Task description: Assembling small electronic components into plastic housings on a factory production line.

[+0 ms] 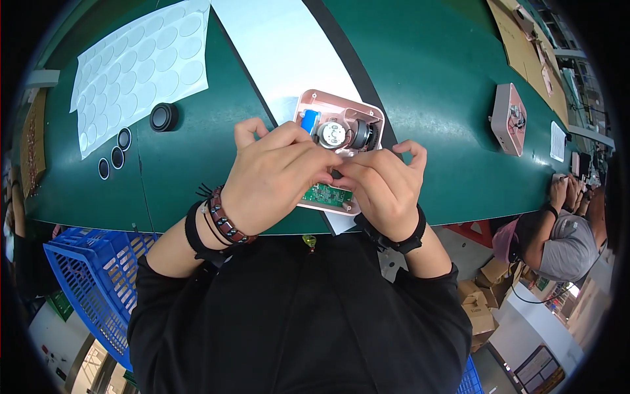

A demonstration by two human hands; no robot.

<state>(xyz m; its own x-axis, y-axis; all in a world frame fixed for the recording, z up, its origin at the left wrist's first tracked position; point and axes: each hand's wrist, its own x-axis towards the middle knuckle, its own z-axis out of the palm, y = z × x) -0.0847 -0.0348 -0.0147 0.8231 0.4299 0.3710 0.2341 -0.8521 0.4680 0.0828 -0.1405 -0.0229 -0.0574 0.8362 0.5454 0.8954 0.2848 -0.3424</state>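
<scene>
A pale pink plastic housing lies open on the bench in front of me, tilted a little. Inside it sit a blue block, a round silver-backed speaker, a black round part and, at the near end, a green circuit board. My left hand and my right hand meet over the housing with fingertips pinched together. Between them shows a small black piece; its kind is too hidden to tell. Fingers cover the middle of the housing.
To the left lie a sheet of round white stickers, a black speaker and several dark rings. Another pink housing stands at right. A blue crate is below the bench edge. A co-worker works far right.
</scene>
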